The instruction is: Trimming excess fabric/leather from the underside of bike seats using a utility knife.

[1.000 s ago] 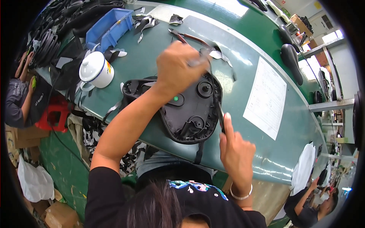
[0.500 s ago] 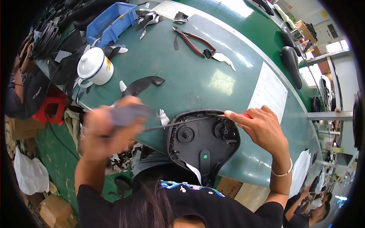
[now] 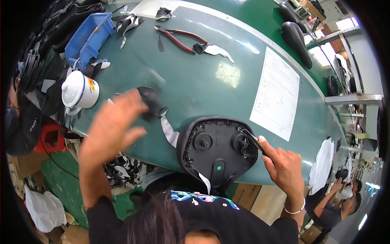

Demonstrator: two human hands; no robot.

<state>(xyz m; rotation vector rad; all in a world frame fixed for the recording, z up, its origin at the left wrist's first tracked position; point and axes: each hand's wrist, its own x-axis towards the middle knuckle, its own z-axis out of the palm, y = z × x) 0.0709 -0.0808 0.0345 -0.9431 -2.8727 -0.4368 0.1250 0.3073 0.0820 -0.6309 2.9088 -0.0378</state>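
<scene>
A black bicycle saddle (image 3: pixel 209 152) lies underside up at the table's near edge, a white strip (image 3: pixel 204 183) along its left side. My right hand (image 3: pixel 284 168) grips a slim pointed tool (image 3: pixel 256 144) with a bit of red on it; the tip reaches inside the saddle's right rim. What kind of tool it is, I cannot make out. My left hand (image 3: pixel 115 126) is over the table left of the saddle, smeared by motion, its thumb and fingers apart. A blurred black scrap (image 3: pixel 151 102) is just beyond its fingertips, with a pale strip (image 3: pixel 168 132) between it and the saddle.
Red-handled cutting pliers (image 3: pixel 180 38) lie far back by a white scrap. At left stand a white lidded mug (image 3: pixel 81 90) and a blue bin (image 3: pixel 90 38). A printed sheet (image 3: pixel 277 95) lies at right. Off the table's near left edge are more scraps (image 3: pixel 124 171). A person (image 3: pixel 339 203) works at far right.
The black strip has left my left hand, which has opened. My right hand has moved slightly down, and its tool now points into the saddle's right rim. The view has shifted.
</scene>
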